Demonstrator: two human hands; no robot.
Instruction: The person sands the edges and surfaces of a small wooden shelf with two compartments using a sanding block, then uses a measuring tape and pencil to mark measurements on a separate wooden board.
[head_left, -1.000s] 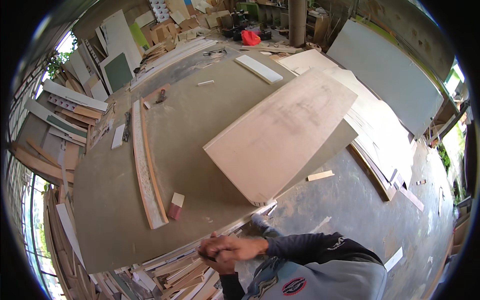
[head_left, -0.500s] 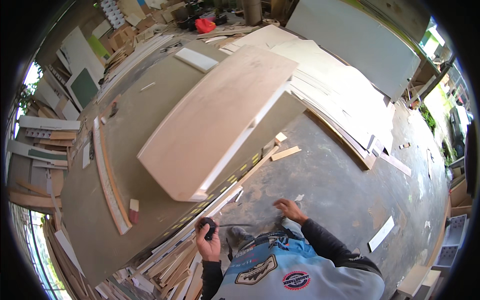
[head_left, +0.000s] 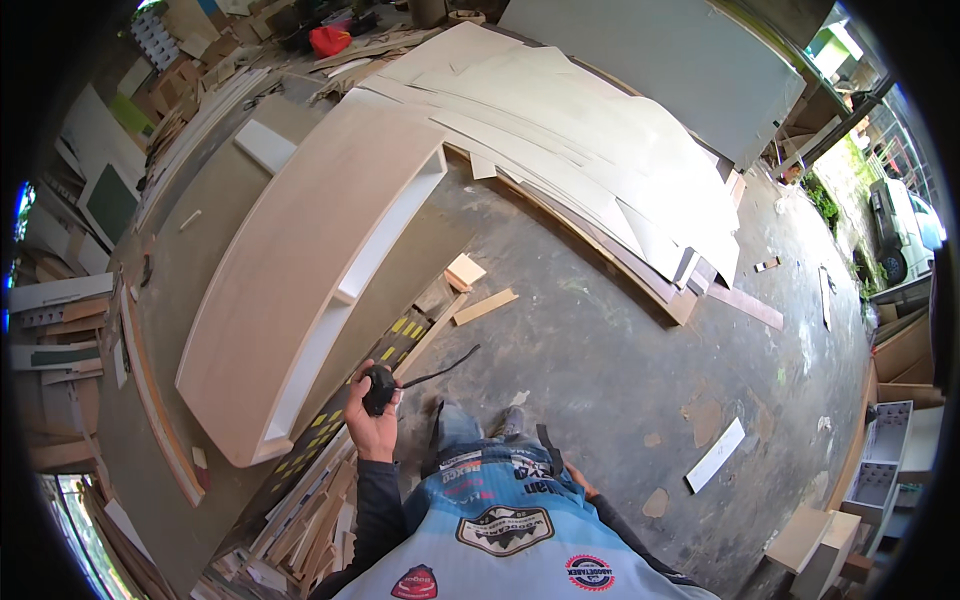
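Observation:
My left hand [head_left: 371, 422] is raised in front of me, its fingers wrapped round a compact black tape measure [head_left: 379, 390]. A dark strap [head_left: 442, 368] sticks out from the tape measure to the right. Just beyond that hand lies a long wooden cabinet [head_left: 290, 260] with a pale brown panel on top, a curved left side and white open compartments facing me. The tape measure and the cabinet look apart. My right hand [head_left: 581, 482] hangs low at my right side, partly covered by my shirt; its fingers are hidden.
The cabinet rests on a large grey-brown board [head_left: 225, 275]. Wood strips [head_left: 310, 525] are piled at lower left. White sheets [head_left: 600, 150] are stacked ahead. Loose offcuts [head_left: 485, 306] and a white strip [head_left: 715, 455] lie on the concrete floor. Boxes and drawers [head_left: 880, 440] stand at right.
My view has turned and shifted, so the cabinet sits further left. The left hand with the tape measure has come up beside the cabinet. My right hand has dropped to my side.

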